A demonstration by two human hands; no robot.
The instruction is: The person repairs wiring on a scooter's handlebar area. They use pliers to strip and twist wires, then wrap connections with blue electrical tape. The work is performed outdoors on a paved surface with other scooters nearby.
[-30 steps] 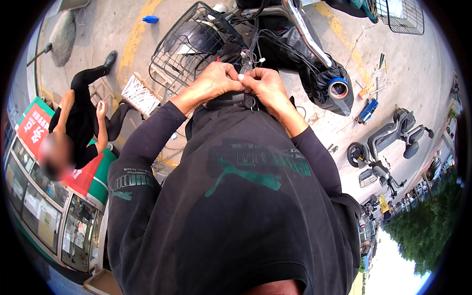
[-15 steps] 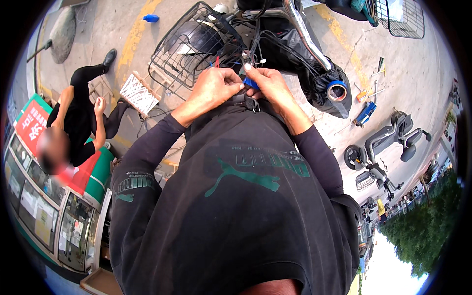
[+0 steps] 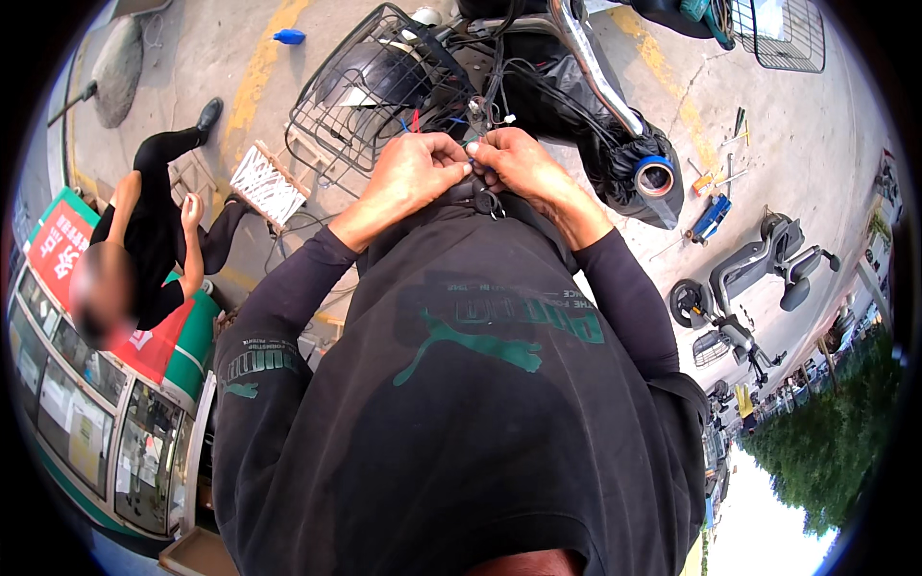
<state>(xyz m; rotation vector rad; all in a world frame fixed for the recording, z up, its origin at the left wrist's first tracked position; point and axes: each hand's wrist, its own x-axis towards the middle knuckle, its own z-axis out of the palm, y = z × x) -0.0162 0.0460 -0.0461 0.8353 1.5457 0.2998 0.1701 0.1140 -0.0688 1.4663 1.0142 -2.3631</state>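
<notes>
My left hand (image 3: 411,173) and my right hand (image 3: 517,161) meet fingertip to fingertip over a bundle of thin wires (image 3: 469,115) that come out of the front of a black scooter (image 3: 567,86). Both pinch something small where they touch; it looks like a wire end, partly hidden by my fingers. Red and blue wire bits show just beyond my left fingers. The scooter's wire basket (image 3: 360,96) sits just left of my hands, and its handlebar grip with a blue ring (image 3: 656,176) points to the right. My black shirt fills the lower view.
A person in black (image 3: 154,240) crouches at the left beside a small white crate (image 3: 269,184). Hand tools (image 3: 715,197) lie on the concrete to the right. Another scooter (image 3: 759,278) is parked farther right. A glass-fronted cabinet (image 3: 86,403) stands at lower left.
My hands have stayed together at the wires, with my fingers shifting slightly. The crouching person at the left has moved an arm a little.
</notes>
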